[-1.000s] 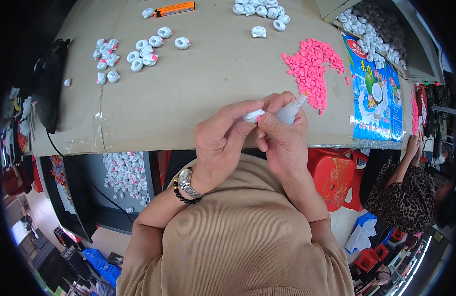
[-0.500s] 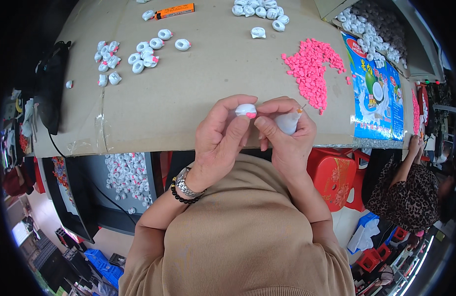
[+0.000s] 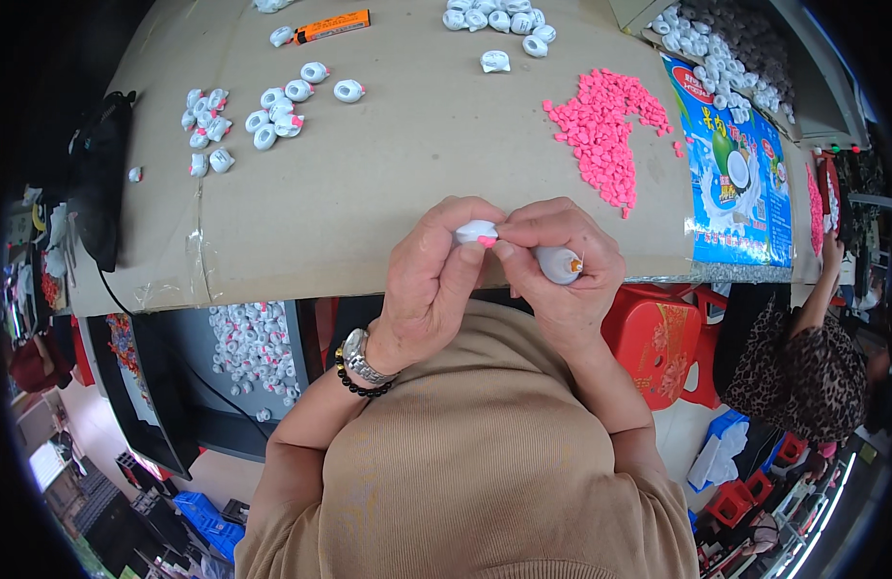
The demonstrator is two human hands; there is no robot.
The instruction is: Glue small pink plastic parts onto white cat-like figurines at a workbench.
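Over the table's near edge, my left hand (image 3: 417,280) pinches a small white rounded figure piece (image 3: 473,231) between thumb and fingers. A pink bit (image 3: 487,242) sits on its right lower side. My right hand (image 3: 573,294) keeps a small whitish squeeze bottle (image 3: 554,263) with a thin-tipped orange nozzle tucked in its palm, the nozzle facing toward me. Its thumb and forefinger are pressed together at the right end of the white piece, by the pink bit. Whether those fingertips hold anything is hidden.
Beyond my hands lies a heap of small pink bits (image 3: 605,135). White pieces stand in groups (image 3: 277,111), beside an orange tube-like box (image 3: 332,26). An open drawer (image 3: 229,425) holds many more. A blue printed sheet (image 3: 740,174) lies right; a co-worker (image 3: 794,376) sits beyond red stools (image 3: 649,343).
My right fingertips have closed in on the white piece at its pink bit. The bottle has tilted so its nozzle faces me. The white piece has tipped, and the co-worker's arm has moved up.
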